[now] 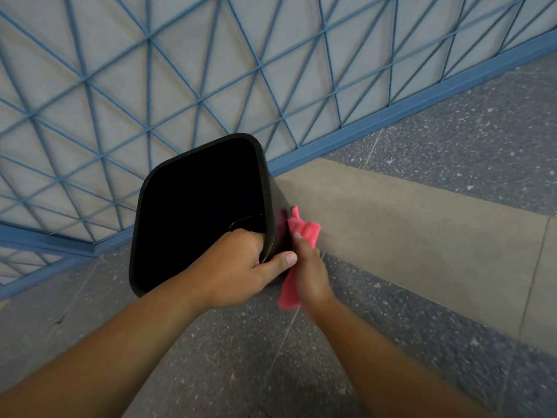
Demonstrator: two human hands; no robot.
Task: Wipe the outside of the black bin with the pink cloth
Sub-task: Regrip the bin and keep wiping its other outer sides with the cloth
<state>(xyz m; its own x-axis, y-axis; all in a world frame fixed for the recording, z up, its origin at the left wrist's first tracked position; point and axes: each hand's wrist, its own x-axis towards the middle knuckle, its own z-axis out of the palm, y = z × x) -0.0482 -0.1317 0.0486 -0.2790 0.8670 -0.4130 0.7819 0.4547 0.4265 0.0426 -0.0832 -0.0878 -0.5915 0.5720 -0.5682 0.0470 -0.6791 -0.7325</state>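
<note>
The black bin (168, 188) stands upright on the floor with its open top facing me; its inside is dark. My left hand (238, 267) grips the bin's near right rim, fingers curled inside and thumb outside. My right hand (310, 273) holds the pink cloth (303, 230) and presses it flat against the bin's outer right wall. Part of the cloth hangs below the hand. The bin's outer walls are mostly hidden from this angle.
A blue metal lattice railing (211, 86) with a blue base rail runs right behind the bin. The floor is speckled grey stone with a plain beige band (407, 236) to the right of the bin.
</note>
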